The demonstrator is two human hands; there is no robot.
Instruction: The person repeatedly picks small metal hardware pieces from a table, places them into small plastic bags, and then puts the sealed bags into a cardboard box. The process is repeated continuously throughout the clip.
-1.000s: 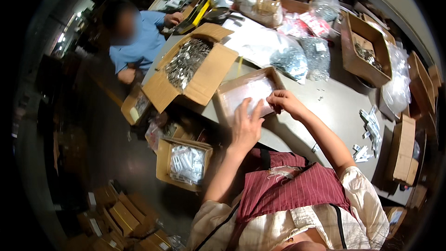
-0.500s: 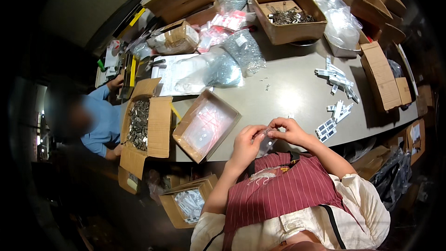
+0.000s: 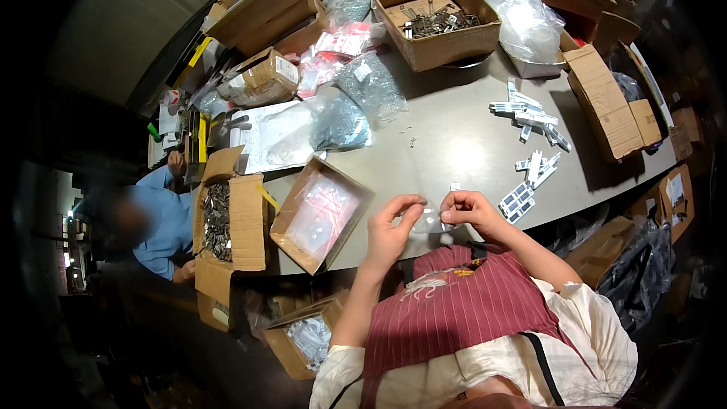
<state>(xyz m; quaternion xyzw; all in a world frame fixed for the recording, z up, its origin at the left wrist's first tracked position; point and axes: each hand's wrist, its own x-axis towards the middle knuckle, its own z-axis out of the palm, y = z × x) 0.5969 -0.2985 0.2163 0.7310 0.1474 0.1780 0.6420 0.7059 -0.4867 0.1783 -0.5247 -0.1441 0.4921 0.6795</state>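
Observation:
In front of my apron a small clear plastic bag point(image 3: 429, 222) is stretched between my two hands, just off the table's near edge. My left hand point(image 3: 391, 225) pinches its left side between thumb and fingers. The other side is gripped by my right hand point(image 3: 473, 212), thumb against curled fingers. A small pale piece shows inside the bag, too blurred to name. Left of my left hand stands an open cardboard box point(image 3: 350, 236) with flat clear bags marked in red. Right of my right hand lie small white-and-dark labelled strips point(image 3: 517, 202), with another pile of strips point(image 3: 528, 117) beyond.
Boxes of metal parts stand on the left point(image 3: 251, 223) and at the back point(image 3: 432, 51). Filled clear bags point(image 3: 342, 123) lie on papers. A few tiny pieces point(image 3: 413, 142) sit mid-table. At far left is a person in blue point(image 3: 168, 223). An open carton point(image 3: 606, 106) stands on the right.
My hands have moved apart, opening a gap with the clear bag spread between them. The whole view has shifted slightly, so the table's things appear farther left.

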